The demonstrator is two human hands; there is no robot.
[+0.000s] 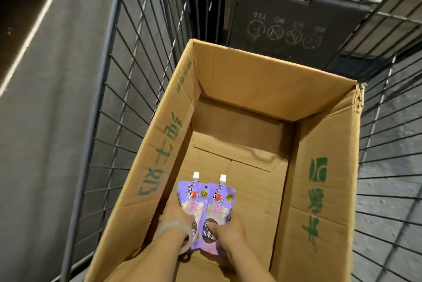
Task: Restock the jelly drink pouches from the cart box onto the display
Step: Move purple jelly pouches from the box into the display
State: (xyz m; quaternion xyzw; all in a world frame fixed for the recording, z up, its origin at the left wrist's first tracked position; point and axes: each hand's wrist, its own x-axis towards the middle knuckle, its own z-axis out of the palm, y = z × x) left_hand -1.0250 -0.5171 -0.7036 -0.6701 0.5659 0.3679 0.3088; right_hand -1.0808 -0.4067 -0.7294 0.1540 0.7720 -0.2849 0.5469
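Inside the cardboard box (319,167) in the wire cart (127,90), your left hand (177,215) grasped one purple pouch (189,192); your right hand (228,228) grasped the second pouch (220,197) beside it.

Pouches (205,201) in box (319,167), in cart (127,76)

Cart flap (294,19) reads "NO"; box (319,190) print green.

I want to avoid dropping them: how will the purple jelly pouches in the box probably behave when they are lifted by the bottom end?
The two pouches look like soft film, so they will probably sag toward the white caps. The glossy surface may be somewhat slippery. Flat-sided, they are unlikely to roll. The left hand and right hand each grip one.
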